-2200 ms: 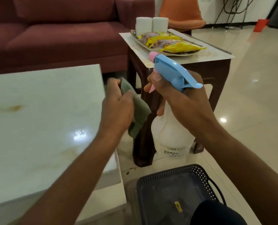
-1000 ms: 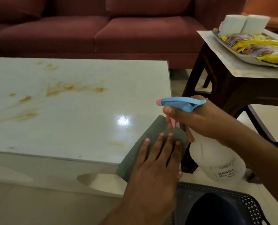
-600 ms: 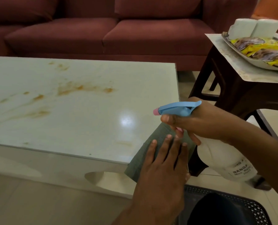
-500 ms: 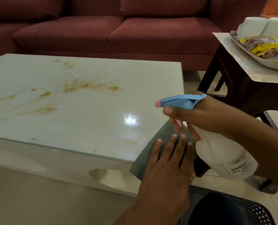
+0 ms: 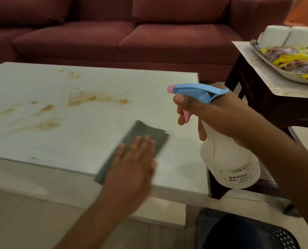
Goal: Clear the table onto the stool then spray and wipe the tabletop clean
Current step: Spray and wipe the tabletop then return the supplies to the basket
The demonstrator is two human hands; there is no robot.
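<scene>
left hand: flat on the cloth (image 5: 146,139), fingers straight, pressing it onto the table (image 5: 77,123) at about 5 o'clock of the top. My left hand (image 5: 131,169) is motion-blurred, so I can't swear how hard it bears down.
right hand: my right hand (image 5: 216,114) is wrapped round the neck of the spray bottle (image 5: 228,159), one finger near the pink trigger, nozzle aimed toward 9 o'clock.
stains: orange smears (image 5: 88,99) sit from center out to 9 o'clock, well apart from the cloth.
risk 1: the cloth overhangs the near edge, so I reckon a sloppy stroke drags it off.
risk 2: spraying from here probably falls short of the smears.
risk 3: the stool (image 5: 275,83) with its tray (image 5: 282,65) is at 2 o'clock; overspray could hit it.
hard to see: bottle label partly readable, liquid level unclear, tray cut off at the frame edge.
</scene>
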